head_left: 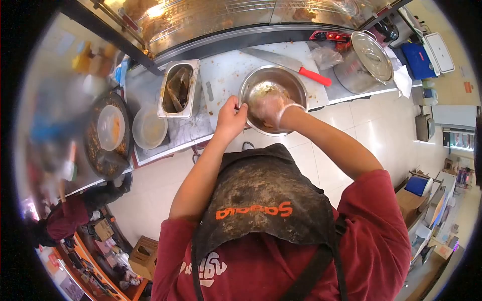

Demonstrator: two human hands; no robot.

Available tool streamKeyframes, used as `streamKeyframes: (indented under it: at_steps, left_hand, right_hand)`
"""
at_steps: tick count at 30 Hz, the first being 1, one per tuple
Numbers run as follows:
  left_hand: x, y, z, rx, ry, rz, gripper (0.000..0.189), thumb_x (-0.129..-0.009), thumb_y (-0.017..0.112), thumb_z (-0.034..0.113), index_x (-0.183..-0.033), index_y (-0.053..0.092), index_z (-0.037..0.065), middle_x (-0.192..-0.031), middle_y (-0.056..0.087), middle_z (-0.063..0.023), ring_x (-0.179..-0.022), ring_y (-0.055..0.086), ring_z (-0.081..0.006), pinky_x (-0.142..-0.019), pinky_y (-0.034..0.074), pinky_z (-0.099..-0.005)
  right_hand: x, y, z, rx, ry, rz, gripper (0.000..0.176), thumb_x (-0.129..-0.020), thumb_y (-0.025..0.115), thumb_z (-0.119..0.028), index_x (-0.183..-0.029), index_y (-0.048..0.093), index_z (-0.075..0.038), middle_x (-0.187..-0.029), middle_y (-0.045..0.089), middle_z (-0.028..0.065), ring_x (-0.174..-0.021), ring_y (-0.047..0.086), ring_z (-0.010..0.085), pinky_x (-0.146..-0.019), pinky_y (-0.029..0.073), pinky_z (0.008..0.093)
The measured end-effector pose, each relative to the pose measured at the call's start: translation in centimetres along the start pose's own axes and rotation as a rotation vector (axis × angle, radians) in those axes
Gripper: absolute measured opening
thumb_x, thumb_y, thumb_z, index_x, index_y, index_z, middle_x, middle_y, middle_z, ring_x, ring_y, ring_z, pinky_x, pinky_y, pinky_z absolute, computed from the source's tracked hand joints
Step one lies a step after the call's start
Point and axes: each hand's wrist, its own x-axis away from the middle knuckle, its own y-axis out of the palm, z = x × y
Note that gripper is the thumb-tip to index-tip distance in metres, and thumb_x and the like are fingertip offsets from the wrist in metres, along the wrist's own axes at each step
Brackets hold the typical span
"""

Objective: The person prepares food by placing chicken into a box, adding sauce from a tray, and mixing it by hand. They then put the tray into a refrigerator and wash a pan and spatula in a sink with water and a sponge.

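A round steel mixing bowl (pixel 249 85) is tilted at the front edge of the white cutting board (pixel 216 75). My left hand (pixel 232 116) grips its near left rim, thumb on the edge. Inside the bowl is my right hand (pixel 271 108), in a clear plastic glove; its fingers are blurred and partly hidden. Some pale food bits (pixel 268 88) show on the bowl's inner wall. Just beyond the bowl, a large knife with a red handle (pixel 315 76) lies on the board.
Left of the board stands a rectangular steel container (pixel 193 108) with dark tools in it, beside a clear plastic bowl (pixel 149 129). A large pan (pixel 95 155) holds food and another plastic bowl (pixel 111 128). A lidded steel pot (pixel 351 75) stands right. A co-worker's sleeve (pixel 68 220) shows lower left.
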Motion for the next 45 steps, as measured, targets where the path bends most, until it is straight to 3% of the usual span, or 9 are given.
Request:
streamKeyframes:
  at_steps: [1, 9, 15, 22, 26, 30, 35, 39, 45]
  left_hand:
    - [-0.1, 0.1, -0.3, 0.033, 0.046, 0.033, 0.018, -0.095, 0.062, 0.016, -0.088, 0.051, 0.004, -0.073, 0.057, -0.0058, -0.062, 0.054, -0.0116, -0.058, 0.046, -0.0301]
    - [1.3, 1.0, 0.2, 0.156, 0.151, 0.186, 0.018, -0.096, 0.062, 0.012, -0.087, 0.049, 0.003, -0.065, 0.051, -0.0063, -0.054, 0.043, -0.0128, -0.051, 0.037, -0.0319]
    - [1.9, 1.8, 0.5, 0.117, 0.176, 0.234, 0.021, -0.096, 0.061, 0.012, -0.084, 0.046, 0.003, -0.061, 0.045, -0.0059, -0.055, 0.041, -0.0120, -0.050, 0.036, -0.0319]
    - [1.5, 0.6, 0.2, 0.139, 0.152, 0.172, 0.023, -0.096, 0.062, 0.012, -0.083, 0.044, 0.003, -0.066, 0.047, -0.0050, -0.056, 0.041, -0.0112, -0.052, 0.036, -0.0301]
    - [0.9, 0.4, -1.0, 0.200, 0.153, 0.129, 0.023, -0.095, 0.062, 0.012, -0.084, 0.044, 0.004, -0.067, 0.049, -0.0039, -0.057, 0.042, -0.0098, -0.052, 0.037, -0.0286]
    - [0.3, 0.6, -1.6, 0.187, 0.162, 0.139, 0.023, -0.096, 0.063, 0.013, -0.084, 0.045, 0.004, -0.068, 0.049, -0.0023, -0.057, 0.041, -0.0082, -0.052, 0.037, -0.0274]
    - [0.6, 0.1, -1.1, 0.261, 0.095, 0.136, 0.023, -0.095, 0.063, 0.013, -0.084, 0.046, 0.004, -0.067, 0.048, -0.0013, -0.057, 0.040, -0.0088, -0.052, 0.037, -0.0283]
    - [-0.2, 1.1, -2.3, 0.230, 0.166, 0.215, 0.023, -0.095, 0.063, 0.013, -0.084, 0.046, 0.004, -0.066, 0.047, -0.0012, -0.055, 0.040, -0.0088, -0.051, 0.036, -0.0285]
    - [0.2, 1.4, -2.3, 0.271, 0.149, 0.141, 0.023, -0.095, 0.063, 0.014, -0.085, 0.045, 0.004, -0.066, 0.048, -0.0019, -0.055, 0.042, -0.0084, -0.051, 0.036, -0.0281]
  right_hand:
    - [1.2, -1.1, 0.5, 0.008, -0.249, -0.066, 0.032, -0.077, 0.065, -0.003, -0.108, 0.071, -0.010, -0.110, 0.068, 0.0143, -0.106, 0.065, 0.0334, -0.090, 0.053, 0.0434]
    - [3.5, -4.5, 0.6, -0.079, 0.133, -0.109, 0.081, -0.077, 0.076, -0.033, -0.140, 0.039, 0.003, -0.125, 0.058, 0.0293, -0.112, 0.062, 0.0396, -0.097, 0.051, 0.0437]
    - [0.9, -3.7, -3.9, -0.660, 0.531, 0.116, 0.062, -0.085, 0.071, -0.031, -0.137, 0.049, -0.005, -0.122, 0.063, 0.0236, -0.108, 0.064, 0.0370, -0.095, 0.051, 0.0423]
    - [2.2, -0.5, 3.8, -1.404, 0.061, 0.295, 0.071, -0.078, 0.069, 0.000, -0.144, 0.044, -0.009, -0.136, 0.055, 0.0132, -0.125, 0.054, 0.0178, -0.105, 0.045, 0.0319]
    - [3.1, -5.4, 2.4, -0.269, -0.079, 0.245, 0.080, -0.075, 0.072, -0.006, -0.148, 0.040, -0.012, -0.147, 0.045, 0.0219, -0.129, 0.052, 0.0374, -0.107, 0.045, 0.0414]
    - [-0.5, -5.8, -0.2, 0.072, -0.173, -0.045, 0.067, -0.081, 0.066, -0.011, -0.144, 0.043, -0.017, -0.136, 0.052, 0.0199, -0.119, 0.059, 0.0380, -0.095, 0.053, 0.0461]
    - [-3.1, -2.7, 1.1, -0.158, 0.262, 0.323, 0.046, -0.088, 0.061, -0.029, -0.131, 0.053, -0.015, -0.124, 0.057, 0.0251, -0.110, 0.062, 0.0429, -0.094, 0.052, 0.0490]
    - [0.4, -5.0, -1.9, -0.189, 0.472, 0.029, 0.051, -0.091, 0.060, -0.031, -0.138, 0.048, -0.015, -0.133, 0.053, 0.0273, -0.113, 0.060, 0.0452, -0.099, 0.049, 0.0493]
    - [-1.7, 0.4, -1.0, -0.207, 0.116, 0.365, 0.047, -0.093, 0.057, -0.017, -0.138, 0.047, -0.008, -0.141, 0.046, 0.0276, -0.125, 0.054, 0.0406, -0.100, 0.049, 0.0429]
